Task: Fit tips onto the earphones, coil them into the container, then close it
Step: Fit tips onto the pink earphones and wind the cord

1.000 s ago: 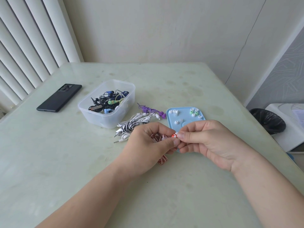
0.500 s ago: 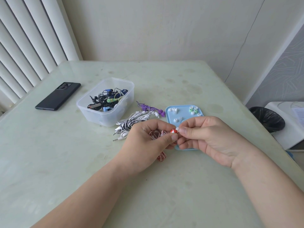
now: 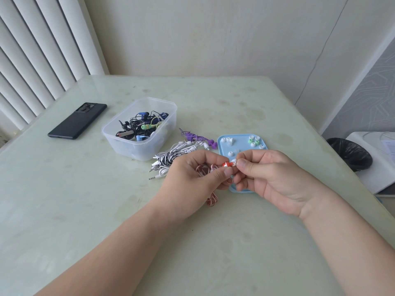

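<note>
The left hand (image 3: 192,178) and right hand (image 3: 271,176) meet above the desk (image 3: 64,199), nearer the person than the clear plastic container (image 3: 128,149) and to its right. The left grip is closed, thumb and forefinger pinching a red-and-white earbud (image 3: 226,164). Its cable (image 3: 212,199) hangs in loops under the palm. The right grip pinches a white ear tip (image 3: 233,161) against that earbud.

The open container holds tangled dark earphones (image 3: 140,127). Just right of it lie a striped and white earphone bundle (image 3: 171,157) and purple earphones (image 3: 192,136). Farther right is the blue lid (image 3: 241,144), carrying loose white tips (image 3: 228,140) and green tips (image 3: 253,142). A black phone (image 3: 77,121) lies left of the container.
</note>
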A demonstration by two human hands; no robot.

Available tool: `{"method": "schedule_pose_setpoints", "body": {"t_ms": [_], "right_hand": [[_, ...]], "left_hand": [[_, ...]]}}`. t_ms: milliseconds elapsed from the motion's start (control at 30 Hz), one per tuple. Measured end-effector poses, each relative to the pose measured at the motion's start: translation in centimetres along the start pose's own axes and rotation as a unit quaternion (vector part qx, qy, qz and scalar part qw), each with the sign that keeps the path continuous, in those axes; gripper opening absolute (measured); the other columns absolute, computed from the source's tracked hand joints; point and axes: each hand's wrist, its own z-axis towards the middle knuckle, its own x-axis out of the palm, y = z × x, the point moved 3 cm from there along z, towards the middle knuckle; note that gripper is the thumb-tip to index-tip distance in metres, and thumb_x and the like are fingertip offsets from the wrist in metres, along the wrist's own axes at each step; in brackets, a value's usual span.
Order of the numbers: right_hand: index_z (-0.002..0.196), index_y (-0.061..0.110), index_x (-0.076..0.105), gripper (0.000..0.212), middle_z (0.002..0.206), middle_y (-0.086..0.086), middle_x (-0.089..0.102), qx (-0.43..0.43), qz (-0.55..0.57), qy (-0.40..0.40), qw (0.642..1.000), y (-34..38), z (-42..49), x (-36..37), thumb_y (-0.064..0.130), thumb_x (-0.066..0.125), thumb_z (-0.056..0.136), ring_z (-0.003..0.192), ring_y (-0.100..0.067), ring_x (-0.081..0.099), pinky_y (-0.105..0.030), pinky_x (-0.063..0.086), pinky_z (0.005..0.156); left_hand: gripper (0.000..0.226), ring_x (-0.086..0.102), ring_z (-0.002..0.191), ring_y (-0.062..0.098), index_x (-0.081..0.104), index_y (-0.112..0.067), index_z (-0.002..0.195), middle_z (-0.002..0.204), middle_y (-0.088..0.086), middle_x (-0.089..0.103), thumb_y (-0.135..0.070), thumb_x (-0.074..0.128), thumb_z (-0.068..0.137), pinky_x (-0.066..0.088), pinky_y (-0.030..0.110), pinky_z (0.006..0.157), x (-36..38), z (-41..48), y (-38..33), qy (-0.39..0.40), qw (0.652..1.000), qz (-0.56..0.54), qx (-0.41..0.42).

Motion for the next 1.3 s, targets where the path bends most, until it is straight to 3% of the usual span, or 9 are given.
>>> {"method": "schedule_pose_setpoints", "body": {"t_ms": [200, 400, 933, 1067, 1300], "right_hand": [[0.088, 0.0, 0.063, 0.008, 0.077, -0.013, 0.071, 0.003, 0.012, -0.015, 1.0, -0.31, 0.24, -0.04, 0.001, 0.056, 0.093, 0.063, -0.018, 0.061, -0.028, 0.055, 0.059], [0.087, 0.0, 0.066, 0.007, 0.087, -0.02, 0.07, -0.01, 0.002, -0.009, 1.0, -0.35, 0.3, -0.23, 0.006, 0.064, 0.085, 0.066, -0.019, 0.063, -0.03, 0.057, 0.062], [0.089, 0.001, 0.067, 0.011, 0.086, -0.016, 0.073, -0.072, -0.08, -0.019, 0.994, -0.49, 0.22, 0.01, -0.002, 0.059, 0.096, 0.072, -0.021, 0.06, -0.034, 0.055, 0.068], [0.088, 0.003, 0.073, 0.008, 0.096, -0.037, 0.068, -0.097, -0.098, -0.067, 0.988, -0.64, 0.45, -0.26, 0.003, 0.068, 0.093, 0.074, -0.026, 0.062, -0.04, 0.054, 0.073], [0.095, -0.004, 0.075, 0.011, 0.094, -0.03, 0.073, -0.131, -0.096, -0.086, 0.983, -0.02, 0.28, -0.64, -0.004, 0.064, 0.092, 0.08, -0.03, 0.069, -0.041, 0.057, 0.076]], "left_hand": [[0.007, 0.078, 0.082, 0.031, 0.077, -0.01, 0.096, 0.087, 0.011, 0.079, -0.012, 0.08, 0.09, 0.065, 0.043, 0.082, 0.03, 0.01, -0.05, 0.0, 1.0, 0.002, 0.01], [0.007, 0.078, 0.082, 0.031, 0.077, -0.01, 0.097, 0.088, 0.011, 0.079, -0.012, 0.08, 0.09, 0.064, 0.049, 0.084, 0.03, 0.08, 0.04, -0.003, 1.0, 0.008, 0.015], [0.01, 0.078, 0.083, 0.03, 0.077, -0.011, 0.096, 0.086, 0.012, 0.079, -0.017, 0.082, 0.089, 0.064, 0.052, 0.084, 0.05, 0.04, 0.21, -0.024, 1.0, 0.002, 0.0], [0.009, 0.078, 0.082, 0.027, 0.077, -0.011, 0.094, 0.084, 0.01, 0.079, -0.016, 0.082, 0.089, 0.064, 0.05, 0.083, 0.06, 0.08, 0.23, -0.033, 0.999, -0.001, 0.008], [0.004, 0.077, 0.079, 0.025, 0.078, -0.012, 0.093, 0.084, 0.015, 0.078, -0.009, 0.078, 0.091, 0.065, 0.041, 0.079, 0.14, 0.13, 0.23, -0.045, 0.998, -0.036, 0.009]]}}
